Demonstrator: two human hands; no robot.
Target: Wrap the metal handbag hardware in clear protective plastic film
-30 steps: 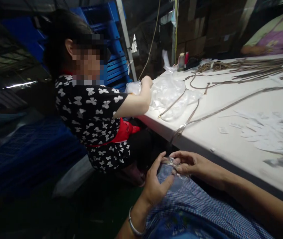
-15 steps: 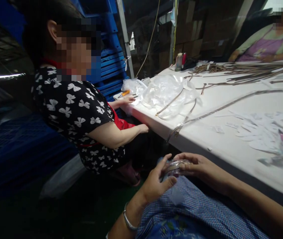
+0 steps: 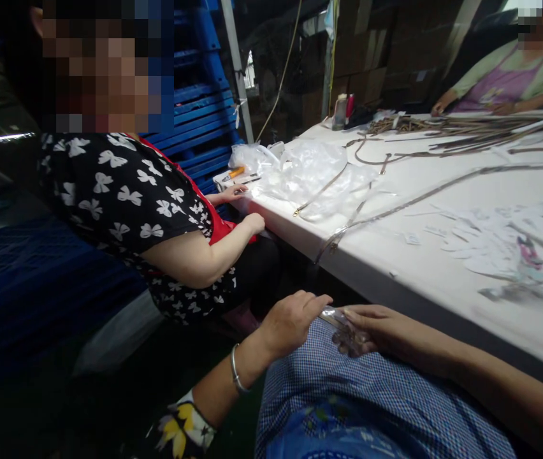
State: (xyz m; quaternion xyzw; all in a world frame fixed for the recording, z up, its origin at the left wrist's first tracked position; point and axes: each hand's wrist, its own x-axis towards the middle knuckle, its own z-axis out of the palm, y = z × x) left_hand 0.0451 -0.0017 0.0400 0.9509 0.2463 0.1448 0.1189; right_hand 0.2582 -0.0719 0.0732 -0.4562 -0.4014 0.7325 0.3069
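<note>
A small clear plastic bag (image 3: 350, 338) is between my hands, above my lap. Something shiny and brownish shows inside it, but I cannot make out what. My right hand (image 3: 380, 328) grips the bag from the right, thumb on top. On the other side, my left hand (image 3: 293, 322) has its fingers closed at the bag's upper left end; the thumb side is partly hidden. A blue checked apron (image 3: 319, 376) lies beneath both hands. Close beyond them, a long thin strap (image 3: 396, 204) runs across the white table (image 3: 424, 268) to its edge.
A co-worker in a bow-print top (image 3: 128, 197) is at the table's left end, near crumpled clear plastic bags (image 3: 310, 172). Pink-handled pliers (image 3: 529, 255) lie among white paper scraps (image 3: 486, 236). Brown straps (image 3: 472, 134) are piled farther back, before another person (image 3: 505, 83). Blue crates (image 3: 209, 121) are stacked behind.
My left hand has turned from cupping the bag's side to closing over its upper end, back of the hand up. The bag has tipped down toward my lap in my right hand.
</note>
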